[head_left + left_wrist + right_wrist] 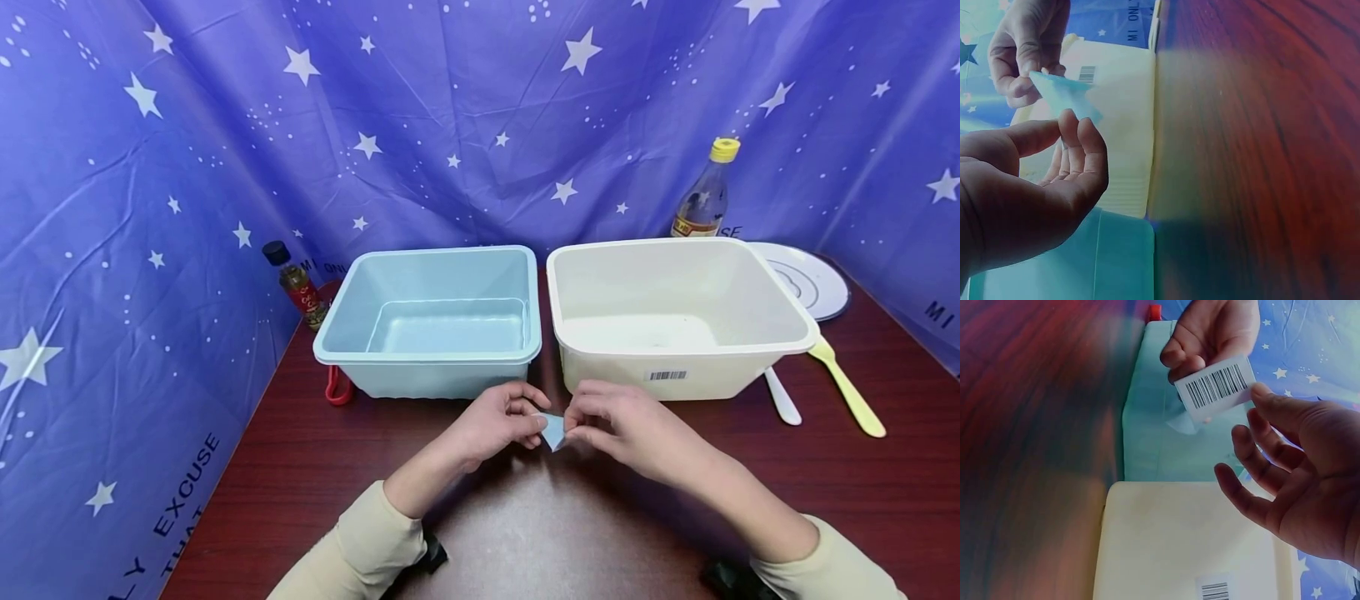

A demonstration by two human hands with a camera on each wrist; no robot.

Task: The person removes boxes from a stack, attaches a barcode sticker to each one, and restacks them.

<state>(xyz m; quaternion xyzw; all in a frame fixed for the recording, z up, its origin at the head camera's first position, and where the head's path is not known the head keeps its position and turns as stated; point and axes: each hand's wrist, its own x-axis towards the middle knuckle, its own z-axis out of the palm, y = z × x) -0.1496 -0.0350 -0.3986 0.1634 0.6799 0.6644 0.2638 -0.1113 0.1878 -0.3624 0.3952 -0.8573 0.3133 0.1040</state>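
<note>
A small barcode sticker (1217, 389) is held between the two hands, in front of the tubs. The head view shows its pale blue side (553, 431), and the barcode faces the right wrist camera. My left hand (504, 423) pinches one end between thumb and fingertips. At the opposite corner, my right hand (626, 425) pinches it with the thumb and a finger, its other fingers (1242, 497) spread loosely. Just behind the hands stand a light blue tub (427, 375) on the left and a cream tub (607, 372) on the right.
A second barcode label (667, 376) is on the cream tub's front. Left of the blue tub are a small black-capped bottle (303, 292) and a red handle (339, 387). A yellow-capped bottle (703, 198), white plate (813, 275), yellow utensil (851, 392) and white handle (783, 398) are on the right.
</note>
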